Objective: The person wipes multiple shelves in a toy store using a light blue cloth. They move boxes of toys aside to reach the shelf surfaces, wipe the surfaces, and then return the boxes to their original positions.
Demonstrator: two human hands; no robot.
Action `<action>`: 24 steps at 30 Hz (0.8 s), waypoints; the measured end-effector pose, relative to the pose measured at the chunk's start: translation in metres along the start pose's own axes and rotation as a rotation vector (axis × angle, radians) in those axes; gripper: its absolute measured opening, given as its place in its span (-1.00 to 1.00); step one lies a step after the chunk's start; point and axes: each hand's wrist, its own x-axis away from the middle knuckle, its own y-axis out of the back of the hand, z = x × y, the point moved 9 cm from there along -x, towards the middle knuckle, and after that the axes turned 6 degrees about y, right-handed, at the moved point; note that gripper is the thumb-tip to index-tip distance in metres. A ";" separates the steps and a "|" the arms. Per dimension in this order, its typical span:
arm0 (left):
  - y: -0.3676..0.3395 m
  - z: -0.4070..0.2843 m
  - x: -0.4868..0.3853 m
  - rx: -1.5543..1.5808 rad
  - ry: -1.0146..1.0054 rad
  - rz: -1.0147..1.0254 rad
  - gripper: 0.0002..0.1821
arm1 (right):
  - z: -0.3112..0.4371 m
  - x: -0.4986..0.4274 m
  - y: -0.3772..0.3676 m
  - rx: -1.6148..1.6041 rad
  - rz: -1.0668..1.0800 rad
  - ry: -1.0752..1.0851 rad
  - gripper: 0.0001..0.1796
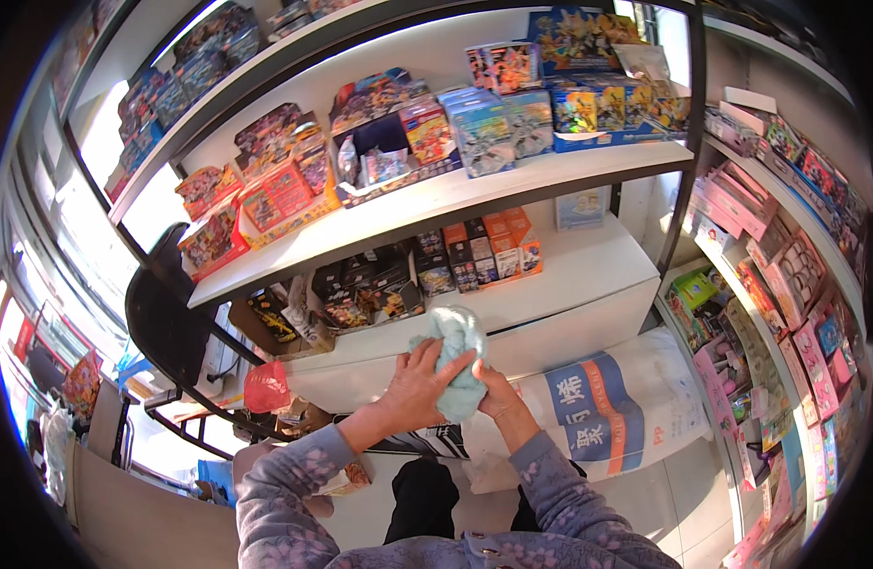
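Note:
Between my two hands is a bunched pale-green cloth point(459, 340), held up in front of the lower shelf. My left hand point(424, 378) lies over its near left side with the fingers spread across the folds. From the right, my right hand point(499, 395) grips the cloth's edge, thumb up; its other fingers are mostly hidden behind the cloth. Just beyond the cloth is the white lower shelf point(586, 249), with several small orange and black boxes point(490, 249) on it.
A middle shelf point(550, 156) carries toy boxes and opened display cartons point(287, 199). A large white woven sack point(664, 391) lies on the floor at right. Packed shelves point(785, 284) line the right side. A black chair point(159, 306) and a red bag point(266, 387) are at left.

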 end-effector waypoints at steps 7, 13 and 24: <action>0.034 -0.035 -0.107 0.395 -0.123 -0.113 -0.33 | 0.077 0.027 -0.022 -0.299 0.160 0.290 0.11; 0.157 -0.172 -0.228 0.111 -0.552 -0.568 -0.37 | 0.097 0.048 -0.039 0.033 0.262 0.204 0.04; 0.058 -0.273 -0.462 -0.040 -0.301 -0.252 -0.33 | 0.103 0.054 0.012 0.379 -0.002 0.141 -0.35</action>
